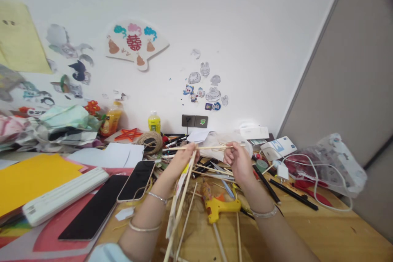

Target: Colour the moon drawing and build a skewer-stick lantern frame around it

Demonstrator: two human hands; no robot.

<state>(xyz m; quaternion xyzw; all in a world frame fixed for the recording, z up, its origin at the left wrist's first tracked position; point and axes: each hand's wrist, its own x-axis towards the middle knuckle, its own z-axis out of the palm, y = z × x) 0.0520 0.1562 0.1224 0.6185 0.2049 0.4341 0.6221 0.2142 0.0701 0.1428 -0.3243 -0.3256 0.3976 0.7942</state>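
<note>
A thin wooden stick [211, 147] runs level between my two hands above the table. Near its left part, my left hand [185, 159] is closed around it. The fingers of my right hand [237, 161] pinch its right end. A longer wooden stick [183, 197] slants from my left hand down toward me, with a whitish paper strip [175, 204] alongside; whether it is joined to the level stick I cannot tell. Below and between my forearms lies a yellow hot glue gun [225, 208] with a glue stick [219, 241] at its rear. More loose sticks lie around it.
A phone [136, 181], a black flat panel [93, 208] and a white bar-shaped case [66, 196] lie left. Twine [150, 141] and two bottles stand behind. Right are black pens [293, 194], a charger with a white cable [282, 170] and a plastic bag [340, 166].
</note>
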